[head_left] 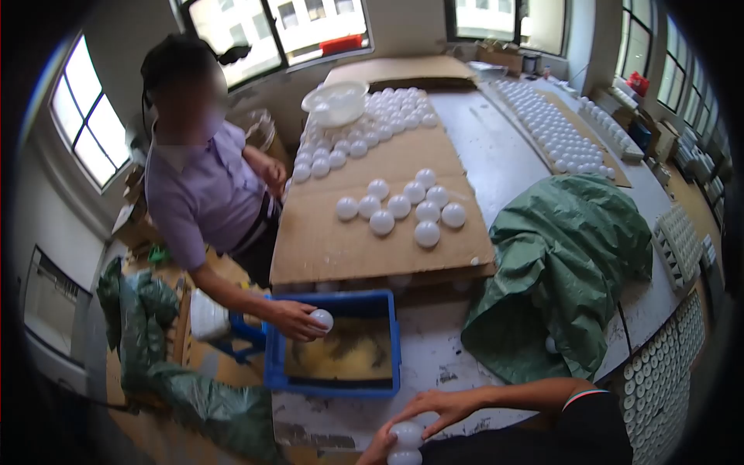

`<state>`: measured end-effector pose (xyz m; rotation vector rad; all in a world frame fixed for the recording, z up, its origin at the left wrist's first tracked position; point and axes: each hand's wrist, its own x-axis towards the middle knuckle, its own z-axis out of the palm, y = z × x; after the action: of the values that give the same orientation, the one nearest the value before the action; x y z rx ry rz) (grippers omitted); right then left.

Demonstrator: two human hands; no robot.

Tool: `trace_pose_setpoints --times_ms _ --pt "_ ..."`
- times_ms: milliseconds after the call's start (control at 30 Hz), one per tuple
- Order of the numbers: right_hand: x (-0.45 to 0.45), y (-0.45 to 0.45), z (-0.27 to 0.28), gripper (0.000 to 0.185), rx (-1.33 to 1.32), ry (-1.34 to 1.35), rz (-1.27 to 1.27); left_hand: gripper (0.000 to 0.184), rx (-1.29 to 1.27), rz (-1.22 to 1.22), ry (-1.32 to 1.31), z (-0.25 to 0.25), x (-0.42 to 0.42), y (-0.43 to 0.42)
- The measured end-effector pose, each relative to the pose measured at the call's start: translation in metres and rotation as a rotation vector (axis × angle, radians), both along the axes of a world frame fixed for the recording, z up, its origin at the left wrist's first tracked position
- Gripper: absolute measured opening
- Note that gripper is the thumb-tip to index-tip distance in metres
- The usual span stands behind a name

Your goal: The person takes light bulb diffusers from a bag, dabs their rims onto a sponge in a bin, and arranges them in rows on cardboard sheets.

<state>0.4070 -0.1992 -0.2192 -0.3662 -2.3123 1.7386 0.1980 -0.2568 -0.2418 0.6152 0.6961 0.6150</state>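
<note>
Two white round globes, like bulb covers, are between my hands at the bottom edge. My right hand (443,406) curls its fingers and thumb over the upper globe (407,435). From the left side, my left hand (377,447) wraps round the globes; its lower part is cut off by the frame. The lower globe (404,458) sits against the upper one and is partly out of view. Just beyond my hands stands a blue bin (395,341) with yellowish material at its bottom.
Across the table, a co-worker (205,186) holds a white globe (322,319) over the bin. More globes (399,206) and a translucent bowl (335,105) rest on the cardboard (333,248). A green sack (558,256) lies on the right; trays of white parts (663,380) stand beyond.
</note>
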Motion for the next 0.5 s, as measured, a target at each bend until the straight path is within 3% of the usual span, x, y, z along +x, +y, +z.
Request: trace_pose_setpoints --times_ms 33,233,267,300,367,400,433,500 --pt "-0.002 -0.006 -0.005 0.063 -0.007 0.019 -0.004 0.091 -0.060 0.037 -0.007 -0.024 -0.010 -0.036" --pt "-0.016 -0.015 0.004 0.067 0.094 -0.014 0.005 0.097 -0.095 0.242 -0.124 -0.007 0.001 -0.055" --pt "-0.020 -0.011 0.008 0.065 0.044 0.030 -0.011 0.085 -0.073 0.316 -0.208 0.001 0.003 -0.057" --pt "-0.025 -0.001 0.008 0.065 0.042 0.025 0.005 0.085 -0.074 0.332 -0.213 -0.006 0.000 -0.060" --pt "-0.041 0.031 0.012 0.065 0.064 0.182 -0.289 0.067 -0.258 0.406 -0.345 -0.024 -0.007 -0.068" --pt "-0.051 0.052 0.017 0.063 0.231 0.063 -0.370 0.055 -0.156 0.297 -0.067 -0.011 -0.007 -0.068" --pt "-0.062 0.072 0.022 0.062 0.399 -0.056 -0.453 0.055 -0.158 0.301 -0.067 -0.020 -0.012 -0.074" --pt "-0.096 0.102 0.009 0.060 0.655 -0.250 -0.478 0.062 -0.018 0.062 0.127 -0.047 -0.023 -0.090"
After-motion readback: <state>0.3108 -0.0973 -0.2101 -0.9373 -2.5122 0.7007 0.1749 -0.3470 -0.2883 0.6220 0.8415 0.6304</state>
